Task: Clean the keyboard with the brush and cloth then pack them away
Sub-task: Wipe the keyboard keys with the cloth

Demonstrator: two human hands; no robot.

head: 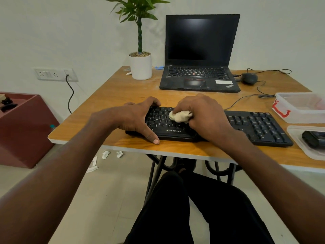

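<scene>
A black keyboard (255, 125) lies across the near edge of the wooden table (123, 88). My left hand (133, 118) clasps the keyboard's left end, fingers over the back edge and thumb against the front edge. My right hand (205, 115) is closed on a bunched cream cloth (179, 116), which is pressed onto the letter keys in the middle. A clear plastic box (299, 110) with a red latch stands at the right. Its clear lid (306, 145) lies nearer, with a black object (313, 138) resting on it. I see no brush that I can tell apart.
An open black laptop (198, 74) sits behind the keyboard, with a potted plant (140, 66) to its left and a dark mouse (249, 78) with cables to its right. A maroon box (22, 127) stands on the floor at left. Crumpled paper scraps (112, 154) lie under the table edge.
</scene>
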